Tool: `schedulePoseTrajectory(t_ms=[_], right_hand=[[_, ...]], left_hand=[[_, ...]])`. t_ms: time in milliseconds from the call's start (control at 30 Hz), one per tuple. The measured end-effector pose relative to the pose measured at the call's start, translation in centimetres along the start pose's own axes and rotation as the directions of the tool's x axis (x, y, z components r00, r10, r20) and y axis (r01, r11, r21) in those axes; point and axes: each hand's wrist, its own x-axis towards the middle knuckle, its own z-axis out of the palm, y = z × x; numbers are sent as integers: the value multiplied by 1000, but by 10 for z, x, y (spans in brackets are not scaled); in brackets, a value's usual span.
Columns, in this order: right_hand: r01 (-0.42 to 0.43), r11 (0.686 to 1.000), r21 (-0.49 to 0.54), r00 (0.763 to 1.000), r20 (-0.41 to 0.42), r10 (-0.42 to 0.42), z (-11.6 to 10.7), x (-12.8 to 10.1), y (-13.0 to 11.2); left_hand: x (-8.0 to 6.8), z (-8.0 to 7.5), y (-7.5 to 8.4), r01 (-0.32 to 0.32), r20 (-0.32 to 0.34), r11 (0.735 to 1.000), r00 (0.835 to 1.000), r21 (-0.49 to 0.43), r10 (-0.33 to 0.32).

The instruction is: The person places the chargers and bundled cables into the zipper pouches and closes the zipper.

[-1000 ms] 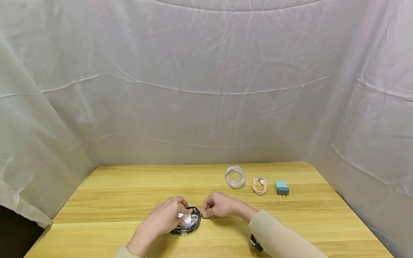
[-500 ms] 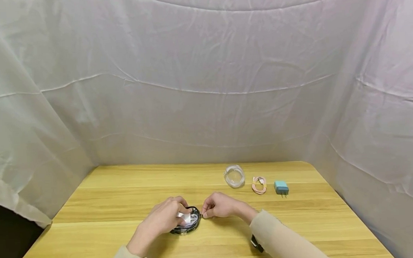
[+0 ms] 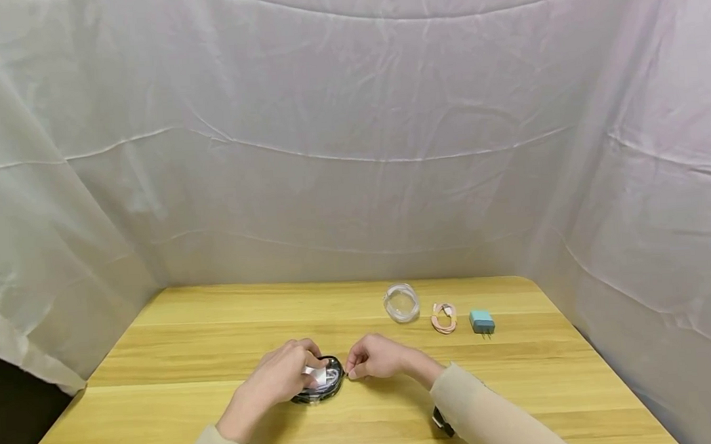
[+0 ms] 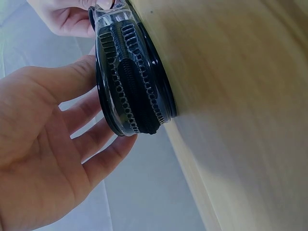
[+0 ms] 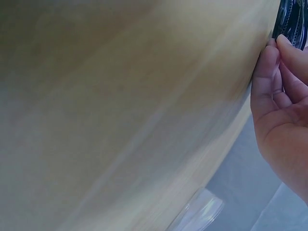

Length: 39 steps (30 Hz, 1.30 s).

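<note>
A round black zip case with a clear lid lies on the wooden table near the front. White contents show through the lid. My left hand curls over its left side, with the fingers wrapped round the rim. My right hand has curled fingers that pinch the case's right edge at the zip. In the left wrist view the zip teeth run round the case's side, and my right hand's fingers meet it at the far end. What exactly the right fingers pinch is hidden.
At the back right of the table sit a clear round case, a coiled pink cable and a small blue charger plug. White cloth hangs behind and on both sides of the table.
</note>
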Motion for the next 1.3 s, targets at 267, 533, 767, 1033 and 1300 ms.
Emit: schedulePoseTrajectory(t_ms=[267,533,767,1033,1300], right_hand=[[-5,1000,16,1000,7,5,1,-2,-1],[-20,1000,22,1000,7,20,1,-4,-3],[-27,998,56,999,25,25,2,-8,-8],[-36,998,56,999,10,35,5,-10,-12],[-50,998,40,999,1,50,10,-13,-16]], left_hand=[[0,-1,1,-2,3,1000,1000,-2,2],[0,0,1,-11,-7,1000,1000,14,11],[1,-1,1,0,-7,1000,1000,-6,0],[0,-2,2,-5,-9,1000,1000,-1,5],[1,-3,2,-10,-7,1000,1000,-9,10]])
